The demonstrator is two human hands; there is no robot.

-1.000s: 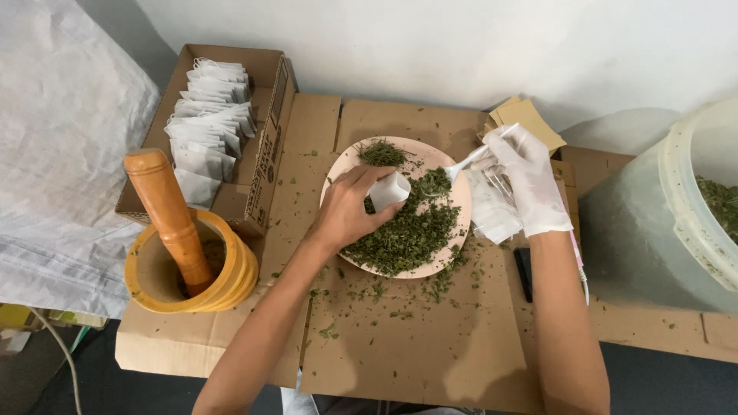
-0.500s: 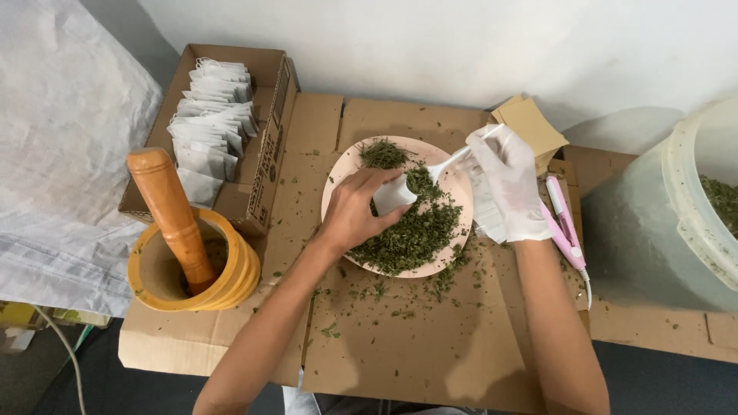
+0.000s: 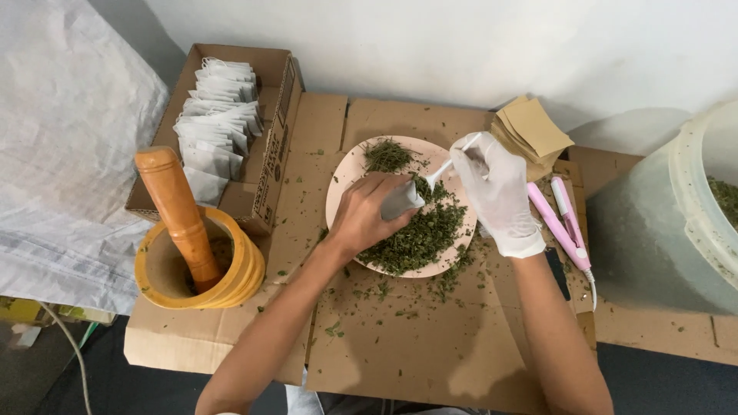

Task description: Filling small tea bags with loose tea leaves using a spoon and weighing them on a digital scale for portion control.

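Note:
My left hand (image 3: 367,217), bare, holds a small white filter bag (image 3: 402,200) over a pale pink plate (image 3: 344,178) heaped with dried green herb (image 3: 419,234). In a white glove, my right hand (image 3: 496,192) grips a white plastic spoon (image 3: 450,161); the spoon's bowl points down to the mouth of the bag. Both hands hover above the plate's middle. A smaller clump of herb (image 3: 386,155) lies at the plate's far rim.
A cardboard box (image 3: 269,146) of white filter bags (image 3: 215,115) stands at the back left. A yellow mortar (image 3: 231,284) with a wooden pestle (image 3: 178,211) sits left. A pink sealer tool (image 3: 565,223), tan paper sachets (image 3: 534,127) and a large herb-filled tub (image 3: 703,200) are right. Herb crumbs litter the cardboard (image 3: 415,346).
My right hand has turned from holding the bag's side to tipping the spoon into the bag. The pink sealer tool has come into view beside it. My left hand stayed on the bag.

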